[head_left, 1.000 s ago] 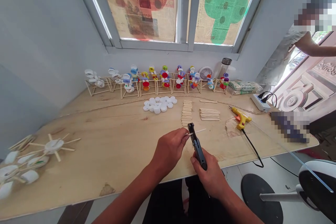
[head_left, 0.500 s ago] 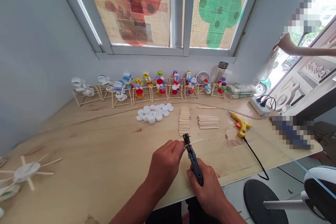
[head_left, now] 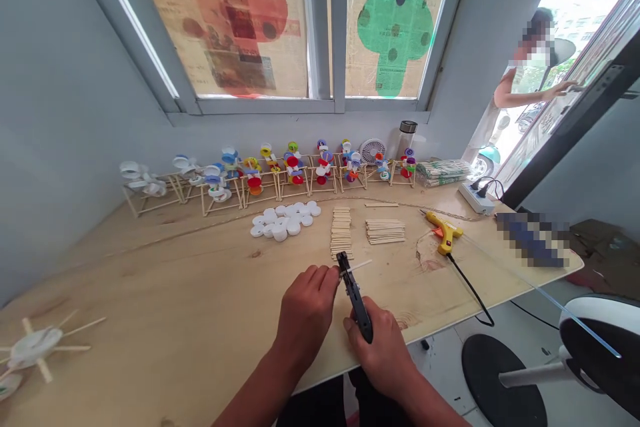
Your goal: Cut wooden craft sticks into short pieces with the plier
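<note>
Nothing could be read clearly: the newspaper sheets (head_left: 235, 27) covering the window (head_left: 339, 27) carried columns of print, but it was too small and blurred to make out, and no label or brand was legible.

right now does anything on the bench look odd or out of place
A rough, scuffed patch mars the wooden tabletop left of the yellow glue gun; it looks worn, unlike the smooth wood around.

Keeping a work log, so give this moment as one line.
left hand: wooden stick | right hand: black pliers | stick: across pliers' head
</note>
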### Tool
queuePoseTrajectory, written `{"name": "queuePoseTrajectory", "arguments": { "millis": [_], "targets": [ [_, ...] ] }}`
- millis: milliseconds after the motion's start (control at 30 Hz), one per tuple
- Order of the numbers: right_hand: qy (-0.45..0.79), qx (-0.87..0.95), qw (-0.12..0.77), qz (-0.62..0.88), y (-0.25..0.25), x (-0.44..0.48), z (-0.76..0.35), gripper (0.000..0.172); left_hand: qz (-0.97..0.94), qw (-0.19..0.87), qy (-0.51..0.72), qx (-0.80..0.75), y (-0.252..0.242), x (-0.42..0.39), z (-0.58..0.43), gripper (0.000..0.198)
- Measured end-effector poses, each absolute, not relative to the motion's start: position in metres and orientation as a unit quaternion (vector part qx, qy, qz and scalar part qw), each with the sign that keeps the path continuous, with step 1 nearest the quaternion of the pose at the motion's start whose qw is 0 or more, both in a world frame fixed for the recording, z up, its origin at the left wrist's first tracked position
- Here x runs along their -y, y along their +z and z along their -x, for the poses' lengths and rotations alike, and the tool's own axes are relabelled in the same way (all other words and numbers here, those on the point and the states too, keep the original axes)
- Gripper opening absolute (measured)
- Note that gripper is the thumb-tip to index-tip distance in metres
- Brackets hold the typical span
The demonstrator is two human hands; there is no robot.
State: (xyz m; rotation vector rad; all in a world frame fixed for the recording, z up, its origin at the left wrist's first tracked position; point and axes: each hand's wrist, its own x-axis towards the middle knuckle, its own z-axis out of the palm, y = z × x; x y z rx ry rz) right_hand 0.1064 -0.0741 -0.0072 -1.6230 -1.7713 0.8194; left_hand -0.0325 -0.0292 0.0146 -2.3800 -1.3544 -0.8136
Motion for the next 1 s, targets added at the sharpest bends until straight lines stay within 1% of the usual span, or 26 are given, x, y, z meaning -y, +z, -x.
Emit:
{"name": "queuePoseTrajectory", "arguments": {
  "millis": [167,233,300,367,467,567,633,667,700,767,867,933,1000],
  "targets": [
    [0.32,0.667,0.304,0.6,-0.002,0.077,-0.108,0.009,0.822,0.17,-0.286,0.462,0.015,0.036,0.034,0.018],
    [0.328,0.667,0.305,0.596,-0.001,0.077,-0.109,0.008,0.821,0.164,-0.289,0.465,0.015,0.037,0.035,0.02],
    [0.332,0.666,0.305,0.595,0.0,0.077,-0.11,0.007,0.815,0.129,-0.309,0.472,0.017,0.039,0.036,0.022],
    [0.339,0.663,0.309,0.591,0.001,0.077,-0.111,0.007,0.792,0.035,-0.356,0.495,0.022,0.04,0.039,0.024],
    [0.358,0.654,0.321,0.585,0.003,0.078,-0.113,0.007,0.685,-0.194,-0.445,0.543,0.031,0.04,0.043,0.026],
    [0.375,0.641,0.324,0.586,0.006,0.077,-0.116,0.008,0.543,-0.411,-0.513,0.522,0.037,0.041,0.046,0.026],
    [0.386,0.637,0.324,0.583,0.007,0.076,-0.117,0.007,0.483,-0.5,-0.518,0.5,0.038,0.042,0.046,0.027],
    [0.391,0.637,0.325,0.58,0.007,0.075,-0.117,0.007,0.473,-0.516,-0.51,0.499,0.037,0.043,0.045,0.027],
    [0.396,0.636,0.325,0.577,0.007,0.075,-0.117,0.008,0.48,-0.515,-0.5,0.505,0.036,0.044,0.045,0.027],
    [0.406,0.636,0.326,0.57,0.007,0.075,-0.117,0.008,0.536,-0.459,-0.477,0.525,0.035,0.047,0.043,0.025],
    [0.418,0.636,0.326,0.561,0.008,0.075,-0.118,0.009,0.659,-0.292,-0.431,0.543,0.033,0.051,0.04,0.021],
    [0.422,0.637,0.328,0.556,0.008,0.075,-0.118,0.009,0.723,-0.178,-0.405,0.531,0.032,0.052,0.039,0.018],
    [0.422,0.64,0.329,0.551,0.008,0.075,-0.118,0.008,0.765,-0.089,-0.382,0.51,0.03,0.051,0.037,0.018]
  ]
}}
